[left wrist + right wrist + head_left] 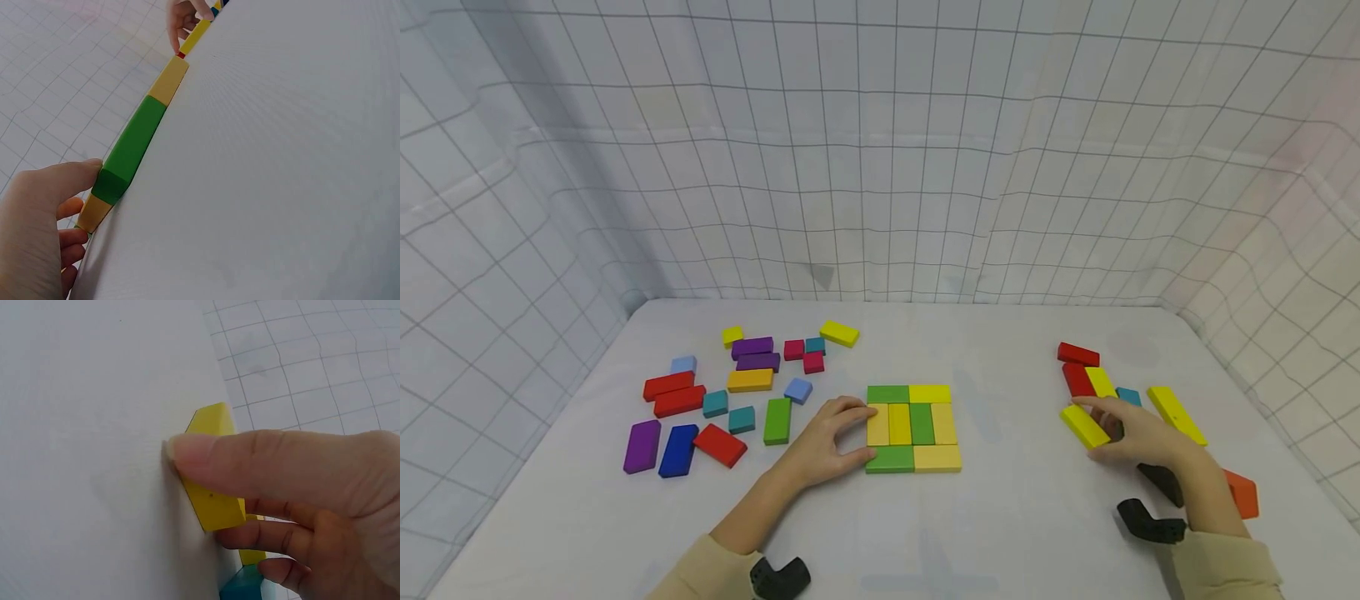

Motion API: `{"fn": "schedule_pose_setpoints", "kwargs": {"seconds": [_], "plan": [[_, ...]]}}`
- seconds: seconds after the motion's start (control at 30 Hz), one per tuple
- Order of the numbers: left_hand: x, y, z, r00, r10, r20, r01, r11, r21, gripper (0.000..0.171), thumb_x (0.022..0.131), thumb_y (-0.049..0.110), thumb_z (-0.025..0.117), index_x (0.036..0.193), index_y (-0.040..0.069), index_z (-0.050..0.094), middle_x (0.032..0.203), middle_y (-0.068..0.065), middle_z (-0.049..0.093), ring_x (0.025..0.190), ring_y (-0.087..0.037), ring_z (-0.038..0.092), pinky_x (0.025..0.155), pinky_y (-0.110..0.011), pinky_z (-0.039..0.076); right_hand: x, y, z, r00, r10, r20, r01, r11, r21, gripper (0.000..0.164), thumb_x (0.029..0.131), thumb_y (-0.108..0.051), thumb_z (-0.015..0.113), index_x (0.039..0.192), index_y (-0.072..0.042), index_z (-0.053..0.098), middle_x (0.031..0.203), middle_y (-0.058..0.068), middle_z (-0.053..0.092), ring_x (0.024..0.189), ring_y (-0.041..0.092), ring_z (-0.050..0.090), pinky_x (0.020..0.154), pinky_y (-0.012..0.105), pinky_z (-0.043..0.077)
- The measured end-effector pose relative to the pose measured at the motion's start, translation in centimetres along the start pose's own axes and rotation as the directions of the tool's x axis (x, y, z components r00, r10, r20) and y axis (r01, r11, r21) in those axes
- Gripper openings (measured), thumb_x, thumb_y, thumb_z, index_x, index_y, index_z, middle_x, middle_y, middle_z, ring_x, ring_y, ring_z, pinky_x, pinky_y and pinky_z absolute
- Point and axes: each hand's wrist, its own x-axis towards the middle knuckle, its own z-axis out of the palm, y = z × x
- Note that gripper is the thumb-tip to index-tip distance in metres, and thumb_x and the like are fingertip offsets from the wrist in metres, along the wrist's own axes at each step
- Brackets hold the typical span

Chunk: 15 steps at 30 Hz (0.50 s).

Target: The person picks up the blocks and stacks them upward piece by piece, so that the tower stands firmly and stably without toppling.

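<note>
A flat rectangle of green, yellow and tan blocks lies mid-table, its pieces side by side. My left hand rests against its left edge; the thumb touches the end of a green block and a fingertip the tan block above it. Over on the right, my right hand pinches a yellow block between thumb and fingers. In the right wrist view the thumb lies across that block's side. Close behind this hand are red blocks, another yellow block and a teal block.
Loose blocks spread over the left side, among them a purple block, a dark blue block and an upright-lying green block. Right of my right hand lie a long yellow block and an orange block. Gridded white sheets enclose the table.
</note>
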Motion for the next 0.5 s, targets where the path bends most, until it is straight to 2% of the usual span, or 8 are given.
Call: {"fn": "schedule_pose_setpoints", "kwargs": {"seconds": [0.1, 0.27, 0.33, 0.5], "plan": [[0.0, 0.0, 0.0, 1.000, 0.002, -0.002, -0.002, 1.000, 0.000, 0.049, 0.076, 0.031, 0.071, 0.121, 0.014, 0.059, 0.119, -0.003, 0.052, 0.111, -0.020, 0.046, 0.095, -0.043, 0.041, 0.4, -0.3, 0.1, 0.999, 0.035, 0.002, -0.035, 0.999, -0.013, 0.067, 0.072, -0.032, 0.077, 0.126, -0.006, 0.047, 0.095, 0.003, 0.050, 0.082, 0.015, 0.046, 0.066, 0.023, 0.044], [0.0, 0.0, 0.0, 1.000, 0.002, -0.003, -0.002, 1.000, -0.001, 0.049, 0.076, 0.031, 0.072, 0.121, 0.014, 0.059, 0.119, -0.003, 0.052, 0.111, -0.020, 0.046, 0.095, -0.044, 0.041, 2.1, -1.8, 1.5, 0.995, 0.038, -0.090, -0.040, 0.999, -0.029, 0.066, 0.066, -0.039, 0.080, 0.115, -0.005, 0.050, 0.093, 0.003, 0.053, 0.081, 0.016, 0.048, 0.065, 0.023, 0.046], [-0.1, 0.0, 0.0, 1.000, 0.003, -0.002, -0.003, 1.000, 0.000, 0.050, 0.077, 0.032, 0.071, 0.121, 0.014, 0.059, 0.119, -0.003, 0.052, 0.111, -0.020, 0.046, 0.095, -0.044, 0.041, 3.1, -3.1, 2.2, 0.993, 0.010, -0.121, -0.013, 1.000, -0.018, 0.067, 0.064, -0.039, 0.081, 0.113, -0.005, 0.050, 0.095, 0.003, 0.054, 0.083, 0.017, 0.049, 0.065, 0.024, 0.047], [-0.1, 0.1, 0.0, 1.000, 0.004, -0.003, -0.004, 1.000, -0.003, 0.049, 0.077, 0.031, 0.072, 0.121, 0.013, 0.059, 0.119, -0.003, 0.052, 0.111, -0.019, 0.046, 0.095, -0.043, 0.042, 5.8, -8.5, 4.2, 0.990, -0.084, -0.112, 0.086, 0.996, 0.021, 0.066, 0.064, -0.041, 0.081, 0.113, -0.010, 0.050, 0.103, 0.002, 0.056, 0.089, 0.017, 0.050, 0.070, 0.029, 0.049]]}}
